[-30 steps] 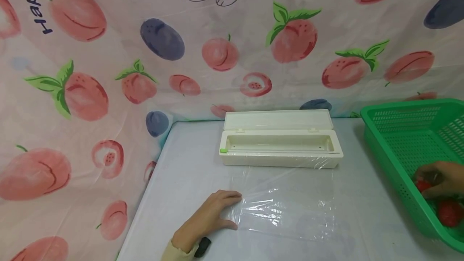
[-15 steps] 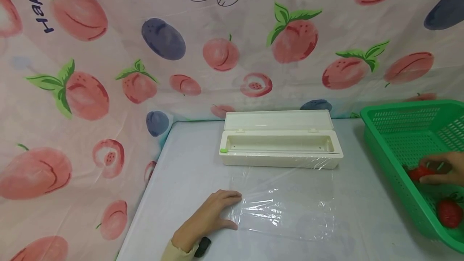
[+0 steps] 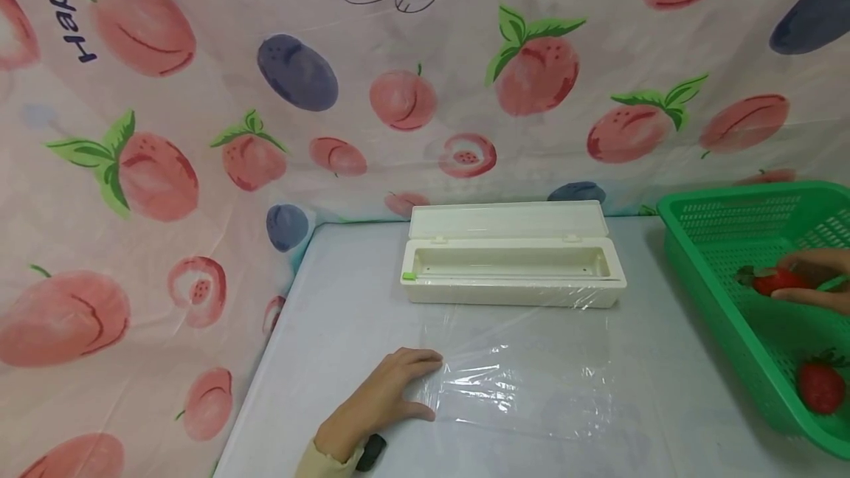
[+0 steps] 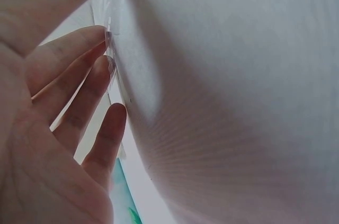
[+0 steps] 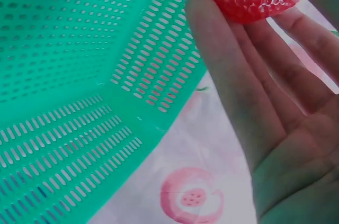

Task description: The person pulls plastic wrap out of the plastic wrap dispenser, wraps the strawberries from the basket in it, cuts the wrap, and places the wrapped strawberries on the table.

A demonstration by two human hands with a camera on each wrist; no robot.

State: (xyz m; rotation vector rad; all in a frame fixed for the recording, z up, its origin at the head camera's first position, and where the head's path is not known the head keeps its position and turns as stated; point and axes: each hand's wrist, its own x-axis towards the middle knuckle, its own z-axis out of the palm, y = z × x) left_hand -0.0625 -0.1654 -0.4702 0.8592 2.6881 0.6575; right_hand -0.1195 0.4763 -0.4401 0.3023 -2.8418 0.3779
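right hand [image 3: 823, 264] pinches one of two strawberries [image 3: 772, 283]; left hand [image 3: 388, 391], spread, touches one film [image 3: 531, 393].

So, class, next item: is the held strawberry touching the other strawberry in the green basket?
Apart. The head view shows it: a stretch of bare green basket lies between the held strawberry and the lower strawberry.

Fruit-printed cloth [image 3: 372, 43] borders the pale tabletop [image 3: 345, 293] behind and at left.
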